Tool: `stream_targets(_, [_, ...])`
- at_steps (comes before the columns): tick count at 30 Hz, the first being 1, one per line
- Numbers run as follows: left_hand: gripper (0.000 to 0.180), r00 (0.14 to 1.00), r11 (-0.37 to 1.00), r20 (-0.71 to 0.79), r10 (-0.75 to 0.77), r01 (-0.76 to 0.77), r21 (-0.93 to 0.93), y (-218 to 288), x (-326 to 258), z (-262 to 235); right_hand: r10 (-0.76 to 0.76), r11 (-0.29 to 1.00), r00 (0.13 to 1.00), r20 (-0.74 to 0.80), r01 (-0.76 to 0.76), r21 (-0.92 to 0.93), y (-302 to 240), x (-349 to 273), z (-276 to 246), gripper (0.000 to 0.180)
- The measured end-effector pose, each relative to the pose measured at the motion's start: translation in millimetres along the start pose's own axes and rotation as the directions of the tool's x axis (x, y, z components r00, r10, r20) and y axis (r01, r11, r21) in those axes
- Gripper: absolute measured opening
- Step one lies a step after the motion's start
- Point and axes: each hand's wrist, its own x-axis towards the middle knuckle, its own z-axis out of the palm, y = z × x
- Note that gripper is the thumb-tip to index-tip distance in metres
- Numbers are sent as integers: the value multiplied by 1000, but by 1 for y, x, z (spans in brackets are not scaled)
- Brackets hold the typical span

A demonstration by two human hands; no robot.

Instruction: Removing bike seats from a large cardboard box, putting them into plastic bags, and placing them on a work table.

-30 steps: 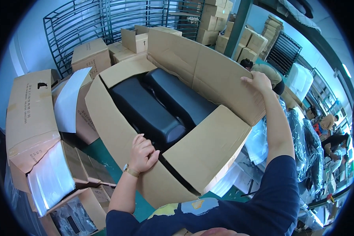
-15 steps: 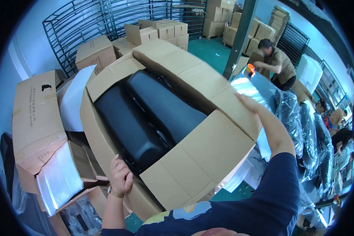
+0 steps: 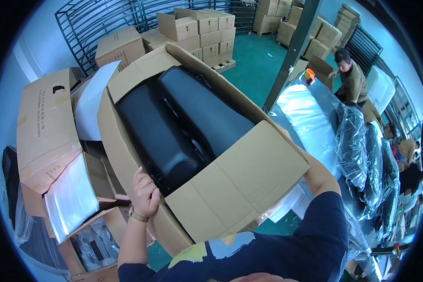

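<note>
An open cardboard box (image 3: pixel 230 181) sits tilted in front of me. Inside it lie two long, black, smooth padded pieces side by side, a left one (image 3: pixel 155 127) and a right one (image 3: pixel 204 110); they look like seat cushions. My left hand (image 3: pixel 146 193) is closed over the box's left near edge, thumb on top. My right hand (image 3: pixel 286 135) reaches round the box's right side; its fingers are hidden behind the near flap and the box wall. The near flap lies outward toward me, and the far short flap (image 3: pixel 145 70) is folded partly inward.
At left stand a large carton (image 3: pixel 47 122) and white foam sheets (image 3: pixel 70 199). Stacked cartons (image 3: pixel 216 35) stand behind. A green post (image 3: pixel 293 56) rises at right, beside a table with clear plastic film (image 3: pixel 305 115) and plastic-wrapped black pieces (image 3: pixel 351 150). A co-worker (image 3: pixel 352 80) stands beyond.
The box's long right flap, spread outward before, has gone down out of sight along the outer side. My right hand went with it, behind the box. My left hand keeps its hold.
</note>
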Motion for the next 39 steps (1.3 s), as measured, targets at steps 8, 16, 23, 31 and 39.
stream_targets(8, [14, 994, 995, -67, 84, -87, -52, 29, 55, 48, -202, 957, 971, -128, 168, -235, 44, -35, -88, 38])
stream_targets(16, [17, 969, 982, -208, 137, -159, -97, 43, 105, 110, -567, 821, 588, -578, 457, -340, -56, -82, -128, 17])
stream_targets(23, [18, 965, 981, -235, 117, -149, -122, 41, 90, 104, -655, 381, 682, 327, 671, -637, -147, -119, 17, 29])
stream_targets(31, [17, 976, 978, -190, 109, -139, -154, 34, 86, 98, -746, 9, 548, 379, 577, -817, -214, -173, 21, 29])
stream_targets(39, [18, 972, 978, -200, 124, -153, -141, 42, 86, 90, -697, 518, 702, -146, 352, -779, -148, -343, -36, 27])
